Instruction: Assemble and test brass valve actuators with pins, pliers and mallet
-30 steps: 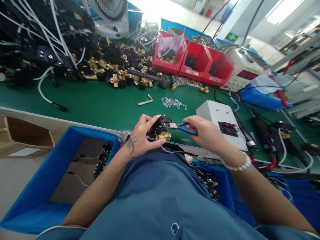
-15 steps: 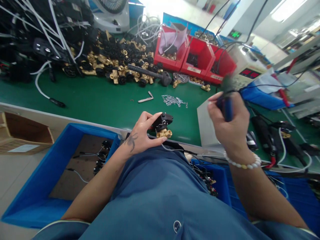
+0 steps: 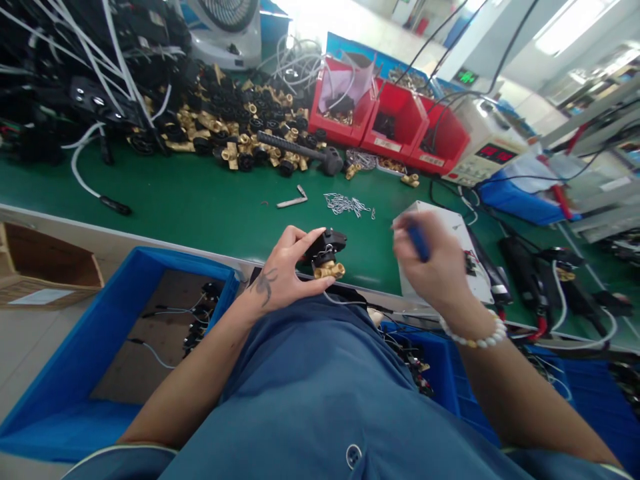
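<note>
My left hand [image 3: 287, 270] grips a brass valve [image 3: 327, 269] topped by a black housing [image 3: 329, 241], at the front edge of the green bench. A metal clip shows where brass and housing meet, and a pale cable runs from under the part. To the right, my right hand [image 3: 435, 263] is blurred, its fingers closed round a blue-handled tool [image 3: 419, 241]; the tool's working end cannot be made out. This hand is over a white box [image 3: 450, 230]. Beyond the valve lie a small heap of wire clips [image 3: 345, 204] and a bent metal piece [image 3: 294, 199].
Brass fittings with black caps [image 3: 240, 143] are piled at the back, with a dark rod [image 3: 295, 148] on top. Red bins [image 3: 395, 127] and an instrument with a red display [image 3: 493, 150] stand behind. Blue crates [image 3: 65, 373] sit below the bench.
My right hand has moved left and slightly down with the blue-handled tool, from beside the white box to over it. My left hand keeps the valve in about the same place.
</note>
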`<state>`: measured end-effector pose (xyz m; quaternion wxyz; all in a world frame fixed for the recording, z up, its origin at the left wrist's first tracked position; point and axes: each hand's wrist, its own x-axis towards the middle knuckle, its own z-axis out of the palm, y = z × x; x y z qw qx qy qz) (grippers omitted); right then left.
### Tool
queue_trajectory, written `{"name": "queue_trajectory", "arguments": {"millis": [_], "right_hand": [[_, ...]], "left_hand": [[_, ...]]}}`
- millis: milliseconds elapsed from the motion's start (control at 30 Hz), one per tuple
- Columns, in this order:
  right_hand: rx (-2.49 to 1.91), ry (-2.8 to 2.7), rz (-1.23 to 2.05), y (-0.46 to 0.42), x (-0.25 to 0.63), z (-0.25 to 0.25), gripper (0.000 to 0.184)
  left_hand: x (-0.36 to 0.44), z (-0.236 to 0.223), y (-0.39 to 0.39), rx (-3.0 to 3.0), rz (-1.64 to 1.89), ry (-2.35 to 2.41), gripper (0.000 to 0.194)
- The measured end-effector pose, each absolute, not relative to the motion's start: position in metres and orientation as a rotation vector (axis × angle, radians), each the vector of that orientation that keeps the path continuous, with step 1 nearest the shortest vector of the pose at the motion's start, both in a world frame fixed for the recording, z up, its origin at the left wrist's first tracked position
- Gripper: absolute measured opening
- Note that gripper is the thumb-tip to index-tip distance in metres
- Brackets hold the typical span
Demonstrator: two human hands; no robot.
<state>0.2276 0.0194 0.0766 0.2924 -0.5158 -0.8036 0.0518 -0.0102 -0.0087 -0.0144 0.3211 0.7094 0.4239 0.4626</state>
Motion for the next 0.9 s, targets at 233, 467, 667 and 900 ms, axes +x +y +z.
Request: {"name": "queue_trajectory", "arguments": {"millis": [233, 467, 667, 900], "right_hand": [[-1.296, -1.962, 0.072, 0.022, 0.227, 0.088, 0.012], [-1.522, -2.555, 0.363, 0.019, 0.228, 0.081, 0.013], [-1.34, -1.854, 0.095, 0.017, 0.225, 0.085, 0.011], [-1.486, -2.456, 0.304, 0.014, 0.223, 0.086, 0.014]], "left_hand": [[-0.01, -0.014, -0.008, 1.867, 1.2, 1.116, 0.075], [-0.01, -0.015, -0.009, 1.861, 1.2, 1.107, 0.073], [-0.008, -0.014, -0.008, 1.879, 1.223, 1.123, 0.073], [-0.009, -0.013, -0.009, 1.87, 1.198, 1.113, 0.075]]}}
